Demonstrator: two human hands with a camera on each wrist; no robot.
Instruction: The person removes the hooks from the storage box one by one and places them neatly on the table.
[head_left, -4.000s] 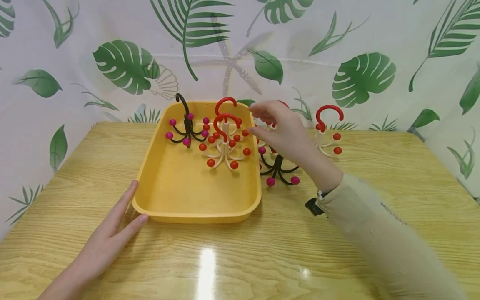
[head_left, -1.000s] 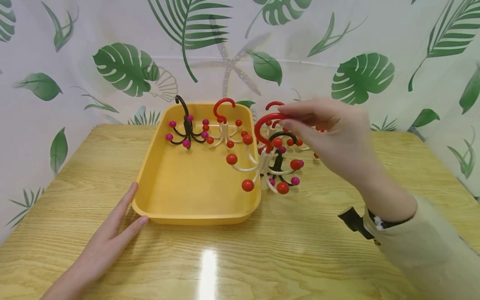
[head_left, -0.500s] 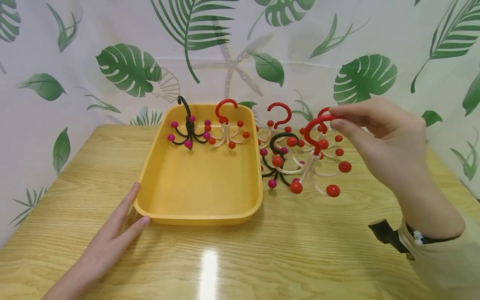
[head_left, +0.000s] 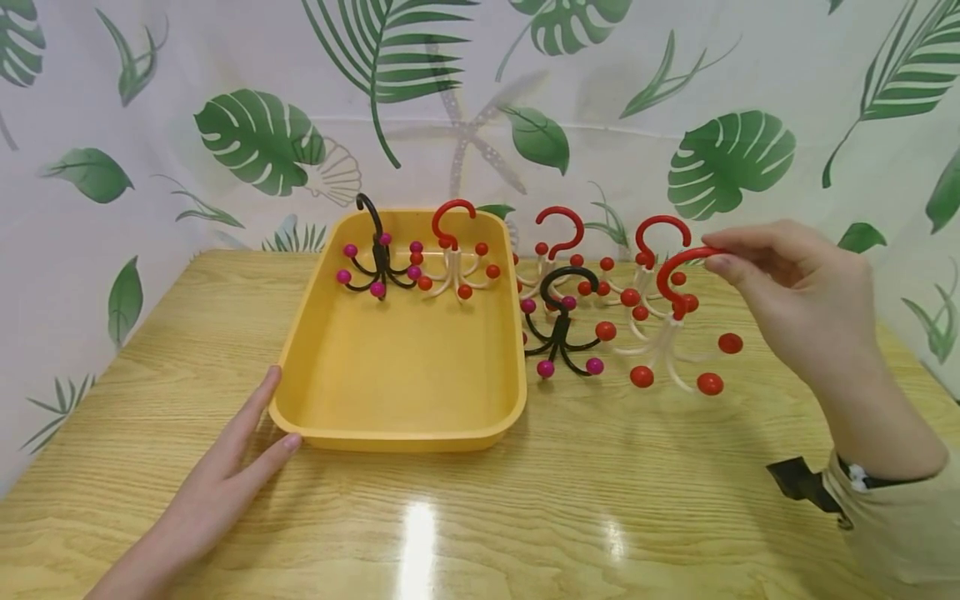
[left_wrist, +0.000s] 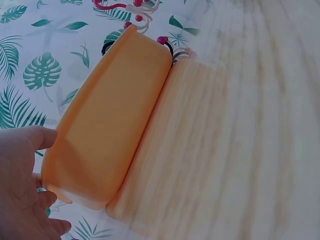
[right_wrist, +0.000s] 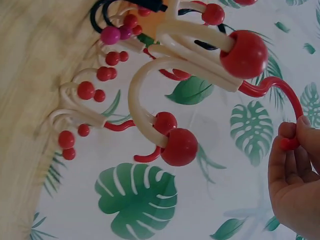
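My right hand [head_left: 817, 308] pinches the tip of the red hook on a white multi-arm hanger [head_left: 678, 310] with red ball ends. The hanger dangles over the table's right side, its balls filling much of the right wrist view, where the fingertips [right_wrist: 290, 135] grip the hook end. My left hand [head_left: 213, 479] touches the near-left corner of a yellow tray [head_left: 397, 437], thumb and fingers spread either side of the corner. Inside the tray at the back stand a black hanger [head_left: 379, 258] with magenta balls and a red-and-white hanger [head_left: 452, 265].
Right of the tray, a black hanger [head_left: 560, 329] with magenta balls stands on the wooden table [head_left: 570, 500]. Two more red-hooked hangers, one at the back [head_left: 576, 225] and one further right [head_left: 645, 237], stand close by. A leaf-patterned cloth [head_left: 600, 100] hangs behind.
My right hand was near the tray holding nothing; it has since taken one red-and-white hanger out and carried it right, past the black hanger. The left hand stays at the tray corner.
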